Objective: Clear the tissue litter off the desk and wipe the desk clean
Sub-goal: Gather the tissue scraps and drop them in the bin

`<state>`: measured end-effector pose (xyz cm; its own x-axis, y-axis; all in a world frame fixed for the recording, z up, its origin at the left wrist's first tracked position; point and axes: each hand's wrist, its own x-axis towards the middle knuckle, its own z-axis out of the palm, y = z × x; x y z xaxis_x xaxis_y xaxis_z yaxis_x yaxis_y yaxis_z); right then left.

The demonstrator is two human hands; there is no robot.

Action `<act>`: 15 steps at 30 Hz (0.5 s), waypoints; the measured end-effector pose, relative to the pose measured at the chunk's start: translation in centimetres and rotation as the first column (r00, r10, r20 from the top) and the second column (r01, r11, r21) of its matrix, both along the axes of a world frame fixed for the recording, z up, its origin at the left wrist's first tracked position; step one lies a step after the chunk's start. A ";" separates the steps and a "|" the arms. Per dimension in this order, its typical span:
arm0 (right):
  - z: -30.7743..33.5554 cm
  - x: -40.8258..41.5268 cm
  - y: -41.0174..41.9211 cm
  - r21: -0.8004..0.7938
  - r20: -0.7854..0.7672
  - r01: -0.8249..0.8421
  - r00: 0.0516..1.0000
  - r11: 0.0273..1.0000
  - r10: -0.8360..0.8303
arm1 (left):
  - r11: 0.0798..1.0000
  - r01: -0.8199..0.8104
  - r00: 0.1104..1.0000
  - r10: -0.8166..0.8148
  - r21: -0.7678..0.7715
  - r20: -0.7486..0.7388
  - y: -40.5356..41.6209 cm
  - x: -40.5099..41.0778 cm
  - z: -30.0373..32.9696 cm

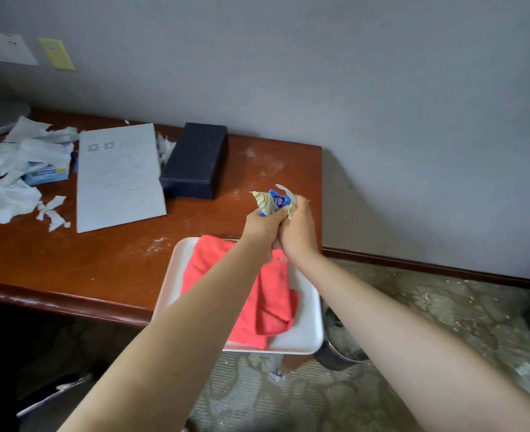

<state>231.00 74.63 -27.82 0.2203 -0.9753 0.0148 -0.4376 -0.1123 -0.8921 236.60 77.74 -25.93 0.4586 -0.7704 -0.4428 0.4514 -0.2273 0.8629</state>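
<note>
Your left hand and right hand press together over the glossy wooden desk near its right edge, both clenched around a crumpled blue-and-cream tissue packet. Torn white tissue scraps pile at the far left corner. A coral cloth lies folded in a white tray overhanging the front edge.

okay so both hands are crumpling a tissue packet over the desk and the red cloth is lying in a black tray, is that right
Not quite: in the head view the tray under the red cloth is white, not black. The rest holds: the left hand and right hand crumple the tissue packet over the desk.
</note>
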 end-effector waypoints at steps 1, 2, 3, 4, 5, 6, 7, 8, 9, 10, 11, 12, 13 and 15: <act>-0.2 -1.3 -0.6 0.009 -0.012 0.013 1.000 1.000 -0.013 | 1.000 0.015 1.000 -0.016 0.012 0.009 -0.6 -1.2 -0.1; -0.4 -2.4 -1.1 0.015 -0.016 0.029 0.999 0.999 -0.029 | 0.999 0.033 0.999 -0.033 0.022 0.015 -1.2 -2.4 -0.2; -0.5 -3.4 -1.6 0.021 -0.008 0.043 0.999 0.999 -0.043 | 0.998 0.053 0.998 -0.054 0.028 0.023 -1.8 -3.4 -0.2; -0.7 -4.4 -2.0 0.023 0.007 0.059 0.998 0.998 -0.059 | 0.997 0.072 0.997 -0.073 0.032 0.028 -2.4 -4.4 -0.3; -0.8 -5.3 -2.4 0.033 0.021 0.074 0.997 0.997 -0.075 | 0.995 0.089 0.995 -0.090 0.037 0.031 -3.0 -5.2 -0.5; -0.8 -6.1 -2.8 0.048 0.039 0.089 0.995 0.995 -0.091 | 0.994 0.104 0.994 -0.105 0.045 0.032 -3.6 -6.0 -0.7; -1.0 -6.8 -3.2 0.070 0.052 0.107 0.992 0.992 -0.111 | 0.991 0.119 0.992 -0.121 0.054 0.031 -4.1 -6.7 -1.0; -1.3 -7.5 -3.7 0.082 0.060 0.124 0.990 0.989 -0.129 | 0.989 0.136 0.990 -0.138 0.063 0.021 -4.7 -7.3 -1.3; -1.7 -8.1 -4.3 0.092 0.060 0.137 0.988 0.986 -0.143 | 0.985 0.159 0.987 -0.160 0.074 0.008 -5.2 -7.9 -1.6; -2.1 -8.6 -4.9 0.089 0.055 0.149 0.987 0.985 -0.154 | 0.978 0.189 0.982 -0.189 0.085 -0.010 -5.8 -8.4 -1.7; -2.5 -9.2 -5.7 0.095 0.048 0.159 0.985 0.983 -0.164 | 0.971 0.219 0.976 -0.218 0.096 -0.029 -6.5 -8.8 -1.9; -2.8 -9.6 -6.5 0.104 0.043 0.168 0.984 0.980 -0.174 | 0.963 0.249 0.968 -0.245 0.100 -0.050 -7.3 -9.0 -1.9; -3.1 -10.1 -7.4 0.115 0.044 0.173 0.983 0.978 -0.179 | 0.955 0.280 0.959 -0.275 0.096 -0.066 -8.1 -9.2 -2.0; -3.5 -10.8 -9.1 0.093 0.045 0.175 0.983 0.980 -0.179 | 0.930 0.361 0.931 -0.356 0.065 -0.075 -9.8 -9.6 -2.2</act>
<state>220.22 65.52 -31.37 0.0454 -0.9968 -0.0661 -0.3957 0.0428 -0.9174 227.03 67.96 -28.15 0.1285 -0.8412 -0.5252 0.3789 -0.4478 0.8099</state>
